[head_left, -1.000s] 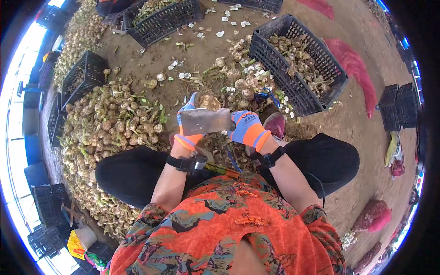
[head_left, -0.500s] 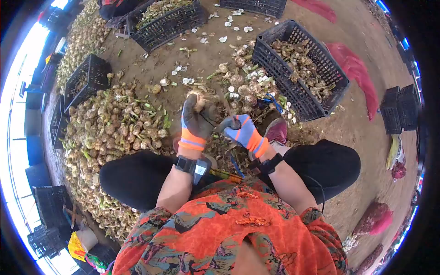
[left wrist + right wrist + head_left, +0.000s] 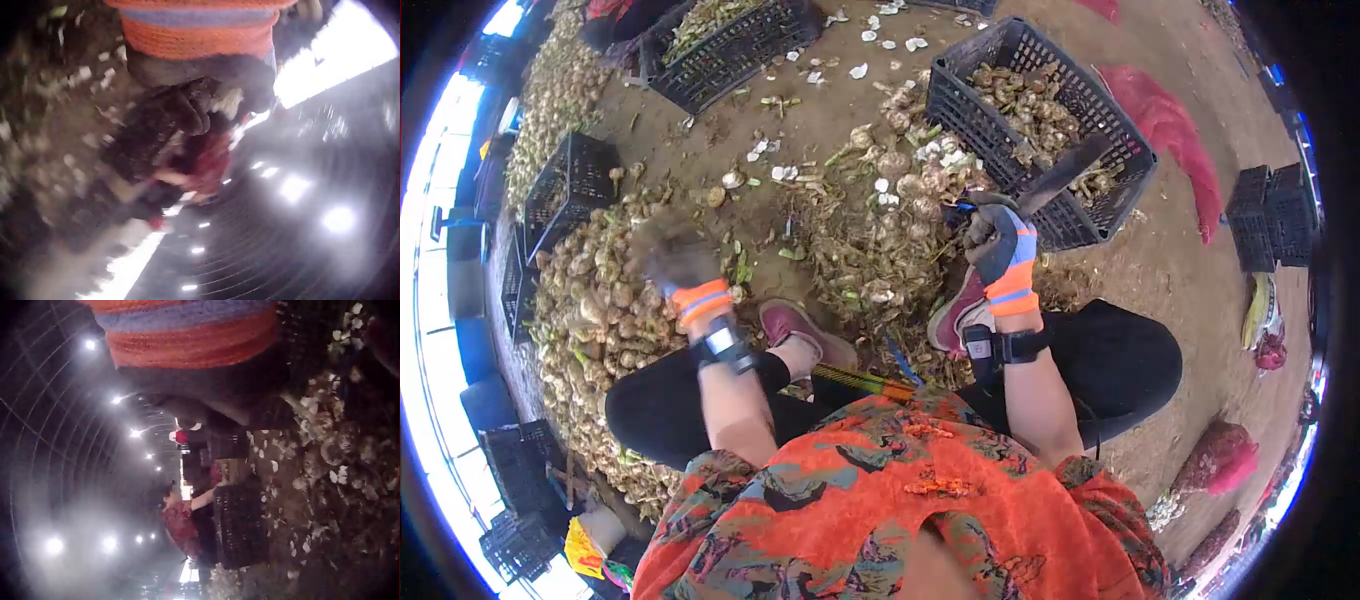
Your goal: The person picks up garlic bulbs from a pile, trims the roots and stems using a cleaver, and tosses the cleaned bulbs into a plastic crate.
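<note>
My gloved left hand [image 3: 680, 258], blurred, is over the near side of a big pile of bulbs with stalks [image 3: 615, 300]. In the left wrist view its dark glove [image 3: 194, 94] has bent fingers near a small pale patch; whether it holds anything is unclear. My right hand [image 3: 1004, 245] grips the handle of a cleaver, whose broad blade [image 3: 1062, 176] points up and right across the near corner of a black crate [image 3: 1000, 150] holding bulbs. The right wrist view shows the dark glove [image 3: 206, 390], with the cleaver not distinguishable.
Trimmings and bulbs [image 3: 880, 245] cover the ground beyond my shoes [image 3: 805, 335]. More black crates stand at the upper left [image 3: 730, 65] and right [image 3: 1268, 220]. Red netting [image 3: 1165, 130] lies beside the bulb crate. Another person [image 3: 181, 528] appears in the right wrist view.
My left hand has swung left from the middle to the pile; the bulb it held earlier is not visible now. My right hand has moved right and slightly up with the cleaver.
</note>
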A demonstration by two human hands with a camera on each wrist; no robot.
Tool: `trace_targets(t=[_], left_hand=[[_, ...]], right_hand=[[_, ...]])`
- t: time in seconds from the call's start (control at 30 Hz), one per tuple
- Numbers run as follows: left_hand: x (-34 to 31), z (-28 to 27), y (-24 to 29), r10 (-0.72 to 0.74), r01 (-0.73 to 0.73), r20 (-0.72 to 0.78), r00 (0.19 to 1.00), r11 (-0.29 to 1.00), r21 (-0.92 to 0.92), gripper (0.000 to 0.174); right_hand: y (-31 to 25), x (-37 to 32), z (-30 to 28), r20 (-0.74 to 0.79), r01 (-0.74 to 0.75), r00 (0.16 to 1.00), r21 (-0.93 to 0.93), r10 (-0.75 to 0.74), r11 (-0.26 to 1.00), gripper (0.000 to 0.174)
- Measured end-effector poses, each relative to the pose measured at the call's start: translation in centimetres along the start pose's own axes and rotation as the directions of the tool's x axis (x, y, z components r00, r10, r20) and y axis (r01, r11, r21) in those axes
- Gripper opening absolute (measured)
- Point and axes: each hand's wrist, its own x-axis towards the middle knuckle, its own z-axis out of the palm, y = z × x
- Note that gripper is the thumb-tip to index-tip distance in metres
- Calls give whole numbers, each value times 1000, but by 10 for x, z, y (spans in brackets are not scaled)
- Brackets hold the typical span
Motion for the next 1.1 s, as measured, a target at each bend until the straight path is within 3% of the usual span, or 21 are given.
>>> trace_targets(t=[0.03,0.07,0.1,0.13,0.17,0.2,0.23,0.27,0.33,0.4,0.47,0.53,0.57,0.6,0.67,0.7,0.77,0.8,0.83,1.0,1.1], left_hand=[[-6,-8,-49,-233,236,-333,913,971,-32,32],[-9,-32,-102,-268,465,-418,868,732,497,26],[-17,-43,-150,-241,552,-505,828,200,809,21],[-34,-13,-192,-360,379,-265,895,296,877,31],[-44,-19,-227,-505,254,-141,852,163,953,42],[-50,-36,-256,-607,-69,-45,794,-162,984,46],[-58,6,-263,-725,-286,-194,661,-482,828,42],[-68,-21,-291,-768,-378,-278,577,-553,742,38],[-81,-14,-305,-675,-339,-312,669,-650,680,33],[-81,-15,-309,-681,-333,-343,647,-657,676,33],[-80,-19,-300,-679,-327,-376,630,-672,664,34],[-75,-9,-273,-738,65,-233,634,-250,966,39],[-83,-56,-282,-663,358,-210,718,94,929,45],[-79,-67,-271,-756,692,-182,629,438,575,36],[-71,-21,-232,-872,916,-282,401,369,161,46],[-72,8,-217,-866,910,-281,413,380,168,46],[-84,57,-193,-743,602,33,669,568,561,35],[-85,62,-187,-735,591,37,677,573,567,35],[-85,67,-181,-759,653,-28,650,540,531,31],[-98,95,-135,-744,694,-136,654,518,501,45],[-90,67,-134,-604,428,36,796,605,672,47]], right_hand=[[-5,-5,5,0,23,1000,24,-23,999,21],[-7,-5,4,1,48,999,46,-48,998,20],[2,2,-2,72,192,979,-38,-189,981,15],[-2,0,-2,65,188,981,-40,-185,981,15],[-10,-9,3,60,206,978,-118,-200,971,18],[-20,-15,7,56,225,974,-196,-219,954,20],[-30,-18,9,-34,48,998,40,-47,998,21],[-31,-16,6,-48,51,998,32,-49,998,21],[-33,-14,1,-17,128,991,-116,-131,985,22],[-35,-13,-1,7,165,986,-240,-168,957,23],[-39,-14,4,-49,50,998,17,-49,999,22],[-35,-9,-4,-51,26,998,26,-25,999,22],[-29,-9,-8,-57,-5,998,32,7,999,21],[-20,-5,-8,-57,-10,998,42,12,999,21],[3,6,-7,-70,27,997,-50,-30,998,23],[15,10,-8,-35,-84,996,-17,83,996,21],[48,9,-1,92,-78,993,66,72,995,23],[59,5,8,111,-140,986,184,121,973,23],[66,2,12,95,-90,992,31,87,995,23],[51,-21,25,229,-28,973,13,25,1000,20],[34,-30,21,348,184,935,-635,65,751,21]])
